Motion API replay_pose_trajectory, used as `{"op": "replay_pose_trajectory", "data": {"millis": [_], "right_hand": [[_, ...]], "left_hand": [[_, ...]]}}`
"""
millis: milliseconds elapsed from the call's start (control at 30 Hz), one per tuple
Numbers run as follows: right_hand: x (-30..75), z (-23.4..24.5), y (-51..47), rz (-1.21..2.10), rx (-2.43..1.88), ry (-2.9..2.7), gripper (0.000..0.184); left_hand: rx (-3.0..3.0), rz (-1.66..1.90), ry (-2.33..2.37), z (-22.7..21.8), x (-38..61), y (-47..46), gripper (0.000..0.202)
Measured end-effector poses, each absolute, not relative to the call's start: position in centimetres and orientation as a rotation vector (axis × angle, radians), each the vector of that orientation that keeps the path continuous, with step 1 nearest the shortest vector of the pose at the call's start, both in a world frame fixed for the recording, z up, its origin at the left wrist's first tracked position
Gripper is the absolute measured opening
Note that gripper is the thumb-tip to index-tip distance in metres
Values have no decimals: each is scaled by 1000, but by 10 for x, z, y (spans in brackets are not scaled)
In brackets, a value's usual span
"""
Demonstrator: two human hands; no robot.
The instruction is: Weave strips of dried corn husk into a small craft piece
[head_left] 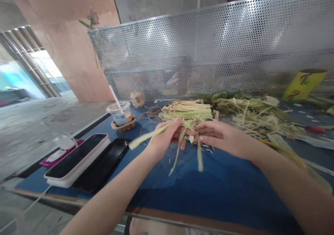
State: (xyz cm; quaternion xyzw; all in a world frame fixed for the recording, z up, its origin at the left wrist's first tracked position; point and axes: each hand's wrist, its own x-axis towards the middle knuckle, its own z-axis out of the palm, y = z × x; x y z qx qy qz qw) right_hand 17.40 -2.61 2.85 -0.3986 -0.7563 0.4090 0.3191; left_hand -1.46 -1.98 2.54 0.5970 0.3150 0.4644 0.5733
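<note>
My left hand point(163, 140) and my right hand point(219, 134) meet above the blue table point(208, 189), both closed on pale green leaf strips point(182, 130). One strip point(146, 136) sticks out to the left of my left hand. Two loose ends point(199, 155) hang down toward the table between my hands. A tied bundle of strips point(188, 111) lies just beyond my fingers.
A heap of loose leaves point(255, 115) spreads across the back right. At left lie a phone in a white case point(78, 158), a black phone point(104, 163), a plastic cup with straw point(120, 113) and a small jar point(137, 99). A perforated metal screen point(208, 47) backs the table; a yellow roll point(304, 83) stands far right.
</note>
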Motion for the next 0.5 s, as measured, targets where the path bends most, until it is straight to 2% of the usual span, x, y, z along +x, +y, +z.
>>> {"op": "replay_pose_trajectory", "data": {"millis": [133, 233, 400, 500], "right_hand": [[162, 15, -26, 1166, -968, -1853, 51], [157, 11, -26, 1134, -933, -1827, 59], [151, 16, -28, 1215, -743, -1904, 49], [148, 17, -29, 1127, -754, -1842, 44]], "left_hand": [[1450, 1122, 732, 22, -13, -21, 22], [1455, 1125, 689, 22, -12, -23, 21], [1487, 993, 616, 25, -9, -27, 18], [1518, 990, 633, 26, -6, -29, 20]]}}
